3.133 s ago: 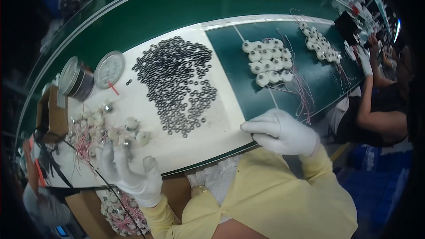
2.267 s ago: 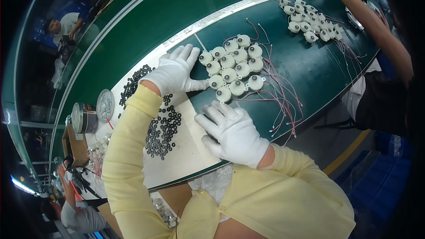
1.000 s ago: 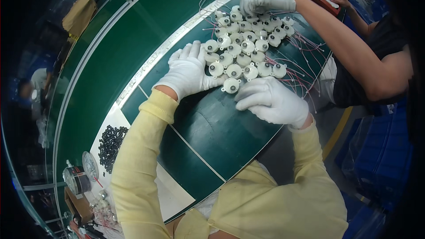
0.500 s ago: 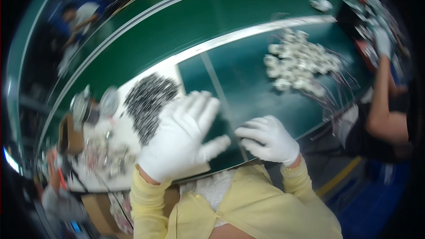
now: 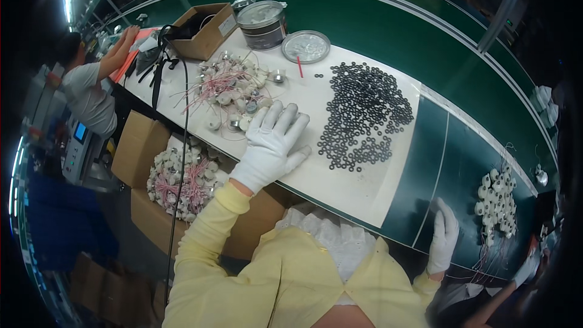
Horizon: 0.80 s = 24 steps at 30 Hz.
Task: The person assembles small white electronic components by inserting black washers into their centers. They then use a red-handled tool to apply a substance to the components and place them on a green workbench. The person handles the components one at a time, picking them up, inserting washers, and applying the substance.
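My left hand [image 5: 273,146], in a white glove, is open with its fingers spread at the near edge of a heap of small white motor-like parts with pink wires [image 5: 234,85]. Its fingertips reach the nearest parts, but I cannot tell whether they touch. To the right of that heap lies a wide spread of small black rings [image 5: 364,115] on the white board. My right hand [image 5: 443,237], gloved too, is over the green mat [image 5: 419,164], fingers stretched out and nothing visible in them. Farther right sits a cluster of white parts with wires [image 5: 497,203].
Behind the heap stand a metal tin [image 5: 261,24], its round lid [image 5: 305,47] and a cardboard box [image 5: 203,30]. A red stick [image 5: 299,67] lies near the lid. Below the bench edge is a carton of wired parts [image 5: 143,206], crossed by a black cable [image 5: 184,140]. Co-workers sit at both sides.
The view has swung to the left. My left hand has moved from beside the black rings to the wired heap; my right hand stays over the green mat, its fingers now straighter.
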{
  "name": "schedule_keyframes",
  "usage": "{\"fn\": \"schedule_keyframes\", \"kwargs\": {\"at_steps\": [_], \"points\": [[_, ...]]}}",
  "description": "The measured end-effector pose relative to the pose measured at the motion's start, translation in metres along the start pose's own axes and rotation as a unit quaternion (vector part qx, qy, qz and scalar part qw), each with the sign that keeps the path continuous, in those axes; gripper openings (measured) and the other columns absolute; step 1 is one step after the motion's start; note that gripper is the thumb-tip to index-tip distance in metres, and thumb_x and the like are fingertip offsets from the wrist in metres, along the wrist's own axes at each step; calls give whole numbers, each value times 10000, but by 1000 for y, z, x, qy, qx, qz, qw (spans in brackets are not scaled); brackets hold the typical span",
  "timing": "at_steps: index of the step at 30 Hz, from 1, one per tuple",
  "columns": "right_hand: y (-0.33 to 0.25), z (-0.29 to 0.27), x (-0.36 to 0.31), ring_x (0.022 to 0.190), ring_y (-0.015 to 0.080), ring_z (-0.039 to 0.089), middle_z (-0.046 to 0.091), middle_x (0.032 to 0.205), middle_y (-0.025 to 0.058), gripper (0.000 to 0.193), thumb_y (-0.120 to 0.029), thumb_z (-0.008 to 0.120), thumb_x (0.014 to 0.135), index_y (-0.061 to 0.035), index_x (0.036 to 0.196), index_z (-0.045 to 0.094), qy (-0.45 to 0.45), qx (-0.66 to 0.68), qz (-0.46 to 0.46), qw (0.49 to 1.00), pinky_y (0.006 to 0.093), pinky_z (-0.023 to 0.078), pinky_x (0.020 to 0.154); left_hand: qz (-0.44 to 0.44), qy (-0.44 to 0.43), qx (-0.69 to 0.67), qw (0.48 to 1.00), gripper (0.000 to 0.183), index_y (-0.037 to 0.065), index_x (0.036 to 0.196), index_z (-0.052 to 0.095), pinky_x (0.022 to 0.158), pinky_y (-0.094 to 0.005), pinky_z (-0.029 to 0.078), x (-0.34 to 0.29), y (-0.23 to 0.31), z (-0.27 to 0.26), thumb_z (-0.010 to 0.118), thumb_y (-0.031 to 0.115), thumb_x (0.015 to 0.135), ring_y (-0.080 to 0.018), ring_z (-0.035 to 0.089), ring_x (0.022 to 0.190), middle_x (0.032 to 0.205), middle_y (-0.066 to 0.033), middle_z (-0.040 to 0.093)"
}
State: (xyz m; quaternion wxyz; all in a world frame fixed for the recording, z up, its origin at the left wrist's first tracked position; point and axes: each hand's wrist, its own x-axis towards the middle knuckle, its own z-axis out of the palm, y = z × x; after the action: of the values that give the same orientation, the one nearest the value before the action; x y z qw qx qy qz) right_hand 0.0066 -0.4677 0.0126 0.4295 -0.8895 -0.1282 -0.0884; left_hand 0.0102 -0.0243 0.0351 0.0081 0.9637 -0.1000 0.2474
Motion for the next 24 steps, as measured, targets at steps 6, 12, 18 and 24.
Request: {"fn": "schedule_keyframes", "kwargs": {"at_steps": [6,12,18,24], "points": [[-1,4,12,1041,208,698,724,1168,145,295,-70,560,1041,33,1286,687,18,6,38,999,324,537,943,7,74,18,997,506,111,1299,639,1080,-527,399,31,-51,36,719,313,843,-378,549,1253,1315,-146,632],[2,3,12,973,198,704,725,1140,147,277,-50,577,1031,36,1264,699,33,42,101,993,319,557,899,4,63,-45,997,572,112,1361,617,1080,-537,420,41,-51,2,744,271,826,-386,542,1308,1377,-177,609],[-32,-21,60,928,223,702,735,1073,137,262,-7,606,989,13,1228,713,-7,-27,-17,999,339,553,867,-102,29,33,994,670,61,1405,581,1110,-564,403,-30,-96,-10,768,320,816,-502,500,1311,1430,-242,553],[-134,41,189,821,304,692,751,982,124,301,-39,677,917,-22,1214,719,-145,-85,-314,934,383,528,787,-95,25,23,995,684,70,1427,575,1123,-562,385,-31,-116,19,746,394,849,-475,484,1354,1457,-227,546]]}}
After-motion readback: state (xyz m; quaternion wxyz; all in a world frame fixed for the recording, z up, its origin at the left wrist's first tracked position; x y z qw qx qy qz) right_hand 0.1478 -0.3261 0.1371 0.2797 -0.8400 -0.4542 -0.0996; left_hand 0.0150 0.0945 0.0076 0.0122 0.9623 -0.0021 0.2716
